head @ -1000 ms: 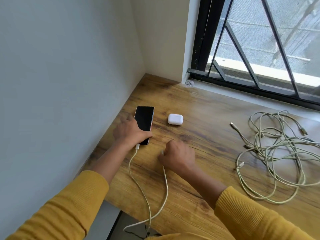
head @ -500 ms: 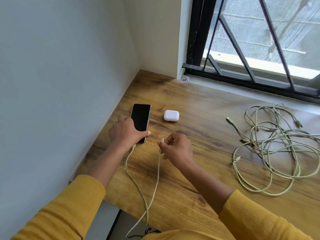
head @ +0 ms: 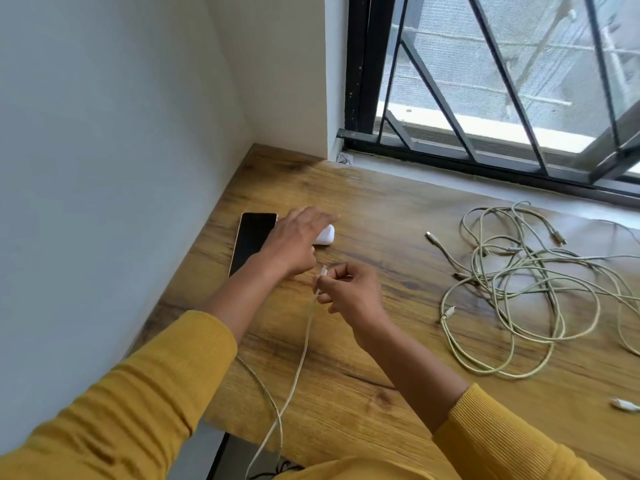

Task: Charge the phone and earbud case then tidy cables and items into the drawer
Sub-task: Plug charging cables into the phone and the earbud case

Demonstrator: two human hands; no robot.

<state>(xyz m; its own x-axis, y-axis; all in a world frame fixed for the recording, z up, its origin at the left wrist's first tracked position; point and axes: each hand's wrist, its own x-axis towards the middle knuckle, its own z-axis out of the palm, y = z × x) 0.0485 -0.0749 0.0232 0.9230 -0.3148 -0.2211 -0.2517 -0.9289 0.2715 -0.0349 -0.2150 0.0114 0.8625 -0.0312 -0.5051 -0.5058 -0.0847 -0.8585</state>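
Reaching over the earbud case [head: 325, 234] with fingers spread, the left hand [head: 292, 241] hovers beside the phone [head: 252, 242] near the desk's [head: 398, 368] left edge; the right hand [head: 349, 295] pinches a cable plug [head: 323, 271].

Plain pale wall [head: 104, 150] runs along the left | wood-grain bench [head: 398, 341] fills the corner | black-framed window [head: 485, 98] with slanted bars at the back right | grey sill [head: 450, 178] below | daylight pours in.
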